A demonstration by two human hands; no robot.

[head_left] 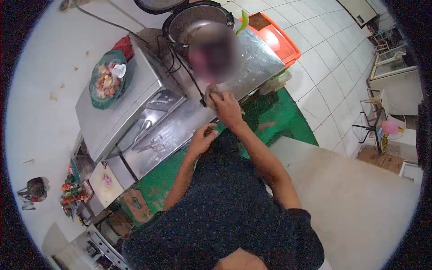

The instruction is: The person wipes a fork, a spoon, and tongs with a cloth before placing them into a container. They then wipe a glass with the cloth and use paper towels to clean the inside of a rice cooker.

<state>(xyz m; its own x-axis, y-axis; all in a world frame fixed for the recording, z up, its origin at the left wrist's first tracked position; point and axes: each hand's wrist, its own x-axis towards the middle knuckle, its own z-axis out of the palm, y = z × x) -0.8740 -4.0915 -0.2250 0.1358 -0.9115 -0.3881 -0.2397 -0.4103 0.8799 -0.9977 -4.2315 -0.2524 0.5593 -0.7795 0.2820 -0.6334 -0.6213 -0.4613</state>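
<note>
My right hand (228,110) is closed on a crumpled brownish cloth (210,97) at the front edge of the metal counter (258,58). Lower and to the left, my left hand (201,140) hovers by the counter edge, fingers loosely curled and apart, with nothing seen in it. Beyond the cloth is a blurred patch that hides what lies there. Behind that patch stands a dark round electric cooker (198,22) with its lid (159,3) raised. A black power cord (191,76) runs down from it toward my right hand.
To the left, a silver oven-like appliance (135,90) carries a green glass plate (108,81) of food pieces. A cutting board (106,182) with chopped pinkish bits lies further left. An orange bin (281,40) stands beyond the counter. Behind me is a pale tabletop (346,189).
</note>
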